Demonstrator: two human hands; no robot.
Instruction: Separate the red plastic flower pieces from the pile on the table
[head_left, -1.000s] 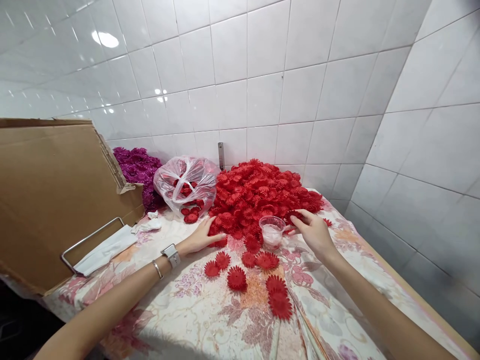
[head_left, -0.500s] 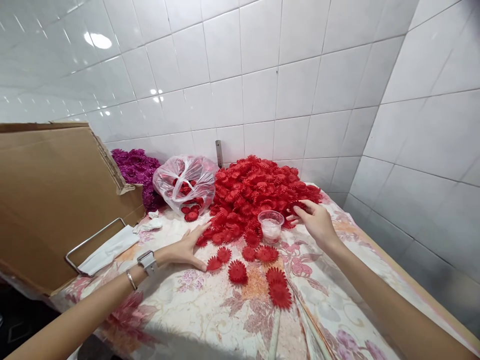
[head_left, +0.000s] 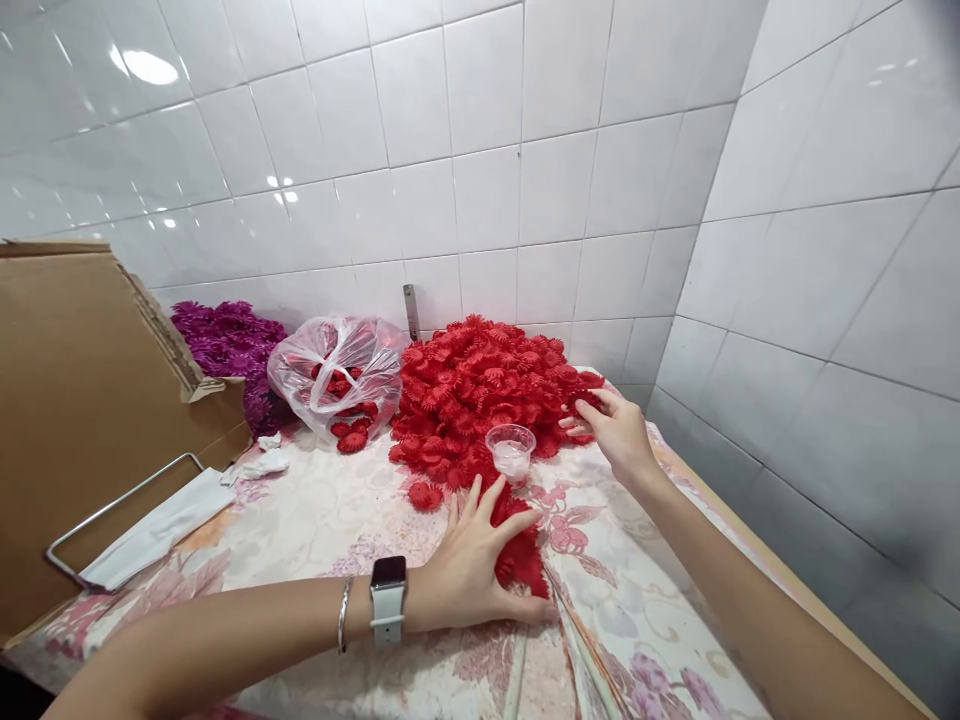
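A big pile of red fabric flowers [head_left: 487, 395] lies at the back of a table with a floral cloth [head_left: 330, 510]. My left hand [head_left: 476, 565], with a white watch on the wrist, lies flat with spread fingers against several loose red flowers [head_left: 521, 560] bunched in front of the pile. My right hand [head_left: 615, 430] reaches into the pile's right edge, its fingers curled lightly among the flowers. A small clear plastic cup [head_left: 511, 452] with something white in it stands between the hands.
A clear plastic bag [head_left: 334, 375] with red flowers sits left of the pile, beside a heap of purple flowers [head_left: 225, 345]. A large cardboard box [head_left: 90, 400] with a metal handle and white cloth stands at the left. Tiled walls close the back and right.
My left hand has swept from the pile's left edge toward the middle front, gathering the scattered red flowers into a bunch. My right hand stayed at the pile's right edge.
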